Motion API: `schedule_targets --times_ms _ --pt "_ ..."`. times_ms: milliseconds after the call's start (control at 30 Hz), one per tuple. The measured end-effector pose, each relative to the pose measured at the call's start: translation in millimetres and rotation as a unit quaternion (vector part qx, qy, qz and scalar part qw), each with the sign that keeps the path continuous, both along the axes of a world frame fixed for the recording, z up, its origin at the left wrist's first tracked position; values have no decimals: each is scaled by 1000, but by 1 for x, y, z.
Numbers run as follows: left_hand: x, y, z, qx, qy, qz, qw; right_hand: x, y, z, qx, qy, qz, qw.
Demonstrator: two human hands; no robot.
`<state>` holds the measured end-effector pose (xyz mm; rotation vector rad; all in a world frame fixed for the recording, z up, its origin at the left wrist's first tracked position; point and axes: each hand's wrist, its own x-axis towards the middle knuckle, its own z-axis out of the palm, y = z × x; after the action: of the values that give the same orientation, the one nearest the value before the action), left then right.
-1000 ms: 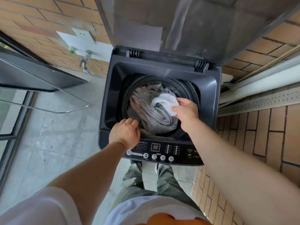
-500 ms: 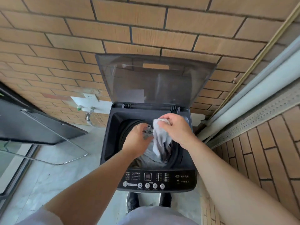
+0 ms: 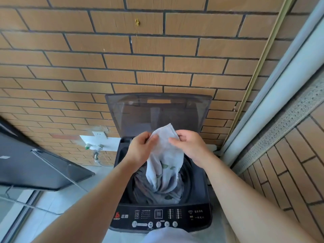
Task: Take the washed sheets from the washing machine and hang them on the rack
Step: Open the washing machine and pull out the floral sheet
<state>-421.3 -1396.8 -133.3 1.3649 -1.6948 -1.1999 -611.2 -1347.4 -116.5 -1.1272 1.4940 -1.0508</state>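
Our left hand [image 3: 140, 148] and right hand [image 3: 191, 146] both pinch the top of the pale sheet [image 3: 164, 165], holding it high so it can slide out. Its bottom end hangs inside the washing machine [image 3: 192, 218], tangled with grey cloth [image 3: 140, 183].

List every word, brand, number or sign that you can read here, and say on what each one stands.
"CHIGO": under a red logo, at the left of the control panel of the washing machine.
"志高": right beside that logo, on the same panel.
All other panel texts, the display and the button signs: too small or blurred to read.
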Motion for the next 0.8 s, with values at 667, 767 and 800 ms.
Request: schedule_targets --times_ms 667,767,800 --pt "13 4 63 -193 -129 -36 972 21 3 -11 -27 237 116 964" --pt "12 4 69 -220 -116 -4 968 17 5 -22 20 295 176 939" --pt "12 3 72 -222 -115 3 968 17 5 -26 30 305 182 934"
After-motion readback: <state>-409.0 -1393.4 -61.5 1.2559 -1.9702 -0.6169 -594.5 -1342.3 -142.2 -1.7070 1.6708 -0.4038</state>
